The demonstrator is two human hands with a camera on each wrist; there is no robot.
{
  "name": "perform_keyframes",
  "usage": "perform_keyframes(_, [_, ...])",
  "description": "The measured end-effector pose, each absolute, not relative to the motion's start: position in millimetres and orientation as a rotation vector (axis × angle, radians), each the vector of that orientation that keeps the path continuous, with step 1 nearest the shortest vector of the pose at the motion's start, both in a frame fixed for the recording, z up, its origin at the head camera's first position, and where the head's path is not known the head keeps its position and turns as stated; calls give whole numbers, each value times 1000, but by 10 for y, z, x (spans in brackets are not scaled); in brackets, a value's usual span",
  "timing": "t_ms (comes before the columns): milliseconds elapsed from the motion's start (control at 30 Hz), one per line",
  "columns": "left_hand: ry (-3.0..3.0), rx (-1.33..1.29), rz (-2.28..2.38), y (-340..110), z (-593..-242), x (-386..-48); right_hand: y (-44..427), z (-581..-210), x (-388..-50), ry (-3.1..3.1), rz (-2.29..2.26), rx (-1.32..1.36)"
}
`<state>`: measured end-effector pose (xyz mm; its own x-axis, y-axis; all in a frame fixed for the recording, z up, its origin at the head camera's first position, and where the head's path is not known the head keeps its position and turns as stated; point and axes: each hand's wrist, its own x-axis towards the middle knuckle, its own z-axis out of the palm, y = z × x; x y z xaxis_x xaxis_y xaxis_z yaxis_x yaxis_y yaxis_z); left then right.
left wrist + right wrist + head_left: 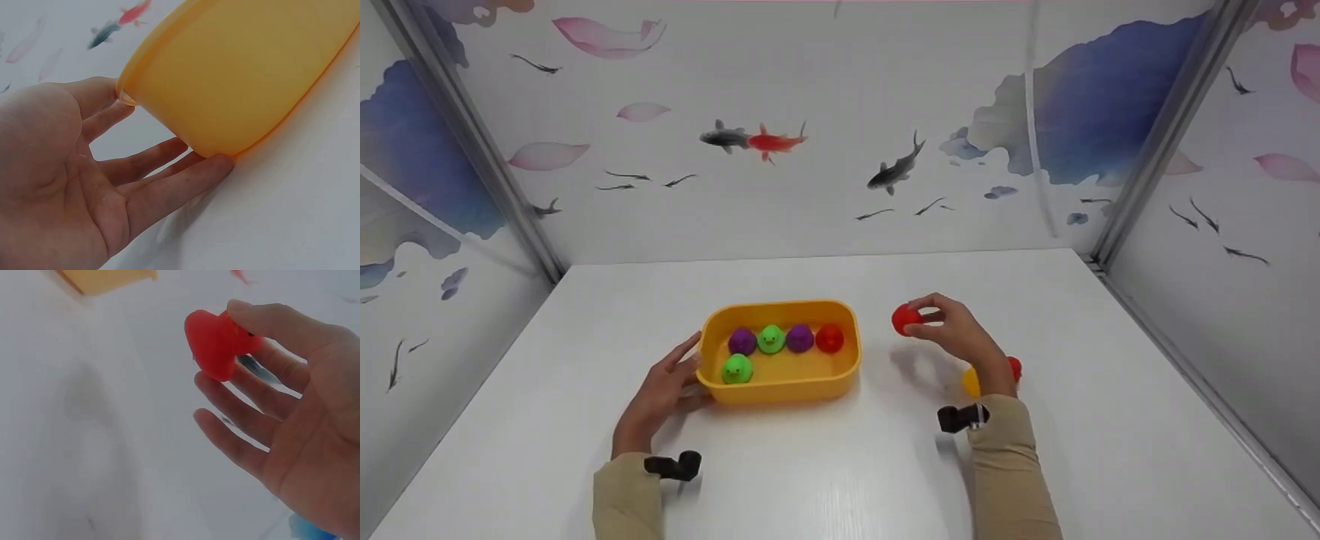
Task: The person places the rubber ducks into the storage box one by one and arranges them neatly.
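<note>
A red toy duck (906, 319) is pinched between the thumb and fingers of my right hand (956, 330), above the table to the right of a yellow bin (787, 391). The right wrist view shows the red duck (216, 343) at the fingertips. My left hand (660, 394) touches the bin's left end with straight fingers; in the left wrist view the fingertips meet the bin's wall (225, 84) near its rim and base. Inside the bin sit two green ducks (771, 340), two purple ducks (799, 338) and a red duck (829, 339).
Behind my right wrist, a yellow toy (971, 382) and a red toy (1015, 367) lie on the white table (825, 465), partly hidden by the arm. Printed panels (825, 202) enclose the table at the back and both sides.
</note>
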<state>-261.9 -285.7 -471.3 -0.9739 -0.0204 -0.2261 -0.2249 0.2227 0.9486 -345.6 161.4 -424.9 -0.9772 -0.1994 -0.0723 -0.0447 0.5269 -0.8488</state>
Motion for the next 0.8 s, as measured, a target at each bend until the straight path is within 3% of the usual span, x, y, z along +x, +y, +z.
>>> perform_keyframes(333, [2324, -227, 1856, -2847, -4727, -2614, 1405, -4072, -3382, 2524, -1684, -403])
perform_keyframes(800, [2321, -258, 1844, -2864, -4764, -2647, 894, -4041, -3319, 2450, -1826, -312])
